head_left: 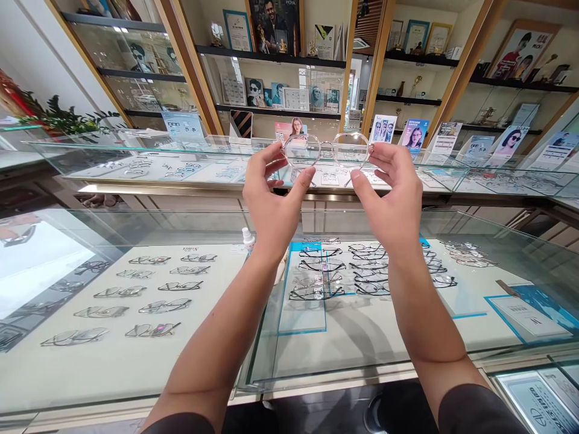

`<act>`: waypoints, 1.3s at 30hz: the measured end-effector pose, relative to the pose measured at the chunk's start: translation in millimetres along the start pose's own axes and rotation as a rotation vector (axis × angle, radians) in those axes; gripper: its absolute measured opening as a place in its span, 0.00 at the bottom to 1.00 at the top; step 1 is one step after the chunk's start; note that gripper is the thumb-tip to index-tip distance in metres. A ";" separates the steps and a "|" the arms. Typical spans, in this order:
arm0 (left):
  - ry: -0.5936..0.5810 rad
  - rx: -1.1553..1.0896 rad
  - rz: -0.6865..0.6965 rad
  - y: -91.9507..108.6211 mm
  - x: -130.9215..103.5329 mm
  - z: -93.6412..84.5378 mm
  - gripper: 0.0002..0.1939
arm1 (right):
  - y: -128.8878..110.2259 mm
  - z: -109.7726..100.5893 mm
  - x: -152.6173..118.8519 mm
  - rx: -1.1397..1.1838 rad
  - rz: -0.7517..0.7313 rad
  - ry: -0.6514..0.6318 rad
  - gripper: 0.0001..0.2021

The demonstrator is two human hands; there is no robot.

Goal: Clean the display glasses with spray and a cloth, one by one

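The near clear-glass display case with a white base (113, 371) bears two columns of thin-rimmed eyeglasses (165, 305) on its left side and, on its right, close-set rows of dark wire-framed eyeglasses (322, 265), a blue-edged white card (302, 316) and a blue-and-white rectangular leaflet (529, 316). Beyond it, a long glass-topped counter with a metallic front edge (181, 185) carries upright colour-printed advertising cards (414, 134). At the back, dark-edged wall shelves between wooden posts (271, 56) hold a blue-framed white certificate (237, 30) and assorted pictures.
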State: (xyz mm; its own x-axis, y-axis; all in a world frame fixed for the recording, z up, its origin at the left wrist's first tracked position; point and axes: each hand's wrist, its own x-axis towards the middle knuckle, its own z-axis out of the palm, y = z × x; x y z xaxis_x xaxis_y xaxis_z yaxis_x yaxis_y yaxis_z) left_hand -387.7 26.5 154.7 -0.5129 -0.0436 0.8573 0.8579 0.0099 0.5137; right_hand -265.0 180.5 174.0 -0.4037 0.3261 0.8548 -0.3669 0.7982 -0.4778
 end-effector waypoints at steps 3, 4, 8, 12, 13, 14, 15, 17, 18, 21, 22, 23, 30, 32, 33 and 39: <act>-0.004 0.027 0.007 -1.3 -0.4 -0.1 0.27 | -2.7 -0.8 -0.2 0.005 0.012 -0.007 0.21; -0.006 0.037 0.013 -2.0 -0.5 -0.1 0.27 | -2.8 -0.8 -0.2 0.009 0.014 -0.008 0.21; -0.018 0.058 0.026 -3.8 -0.8 -0.3 0.28 | -2.5 -0.6 -0.3 -0.008 0.009 -0.007 0.23; -0.020 0.051 0.015 -3.0 -1.1 -0.6 0.28 | -2.3 -0.6 -0.2 -0.022 0.014 -0.011 0.24; -0.016 0.051 0.013 -2.7 -1.1 -0.5 0.28 | -1.9 -0.6 0.0 -0.018 0.015 -0.010 0.24; -0.011 0.051 0.011 -2.2 -1.1 -0.4 0.28 | -1.2 -0.5 0.2 -0.014 0.014 -0.010 0.25; -0.004 0.052 0.010 -1.7 -1.2 -0.2 0.28 | -0.3 -0.3 0.5 -0.011 0.012 -0.010 0.25; 0.009 0.057 0.015 -0.2 -1.5 0.5 0.28 | 2.1 0.4 1.0 -0.015 0.006 -0.017 0.27; 0.018 0.062 0.023 0.9 -1.9 0.8 0.28 | 3.5 1.0 1.3 -0.020 0.004 -0.022 0.27; 0.052 0.100 0.064 5.4 -3.6 1.7 0.28 | 7.9 3.6 1.9 -0.030 0.000 -0.040 0.30; 0.063 0.115 0.080 7.1 -4.3 1.9 0.29 | 9.4 4.5 2.0 -0.029 -0.002 -0.042 0.31; 0.073 0.130 0.094 8.8 -5.0 1.9 0.29 | 10.9 5.4 2.1 -0.026 -0.004 -0.042 0.31; 0.086 0.150 0.125 14.4 -7.0 1.2 0.29 | 19.0 8.1 3.5 -0.008 -0.008 -0.068 0.30; 0.088 0.145 0.121 14.7 -6.8 1.1 0.29 | 19.9 8.3 3.6 -0.006 -0.003 -0.074 0.29; 0.089 0.148 0.121 14.9 -6.7 1.1 0.29 | 20.1 8.4 3.5 -0.006 0.001 -0.076 0.28; 0.105 0.183 0.146 15.9 -6.6 1.3 0.29 | 19.8 8.7 2.6 0.013 0.011 -0.074 0.25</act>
State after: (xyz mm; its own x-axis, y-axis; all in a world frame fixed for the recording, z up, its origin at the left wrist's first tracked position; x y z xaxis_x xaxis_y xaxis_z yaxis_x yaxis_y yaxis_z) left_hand -370.7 28.2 157.3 -0.3701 -0.1317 0.9196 0.8977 0.2041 0.3905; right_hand -280.6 192.8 164.9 -0.4689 0.2962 0.8321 -0.3724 0.7880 -0.4903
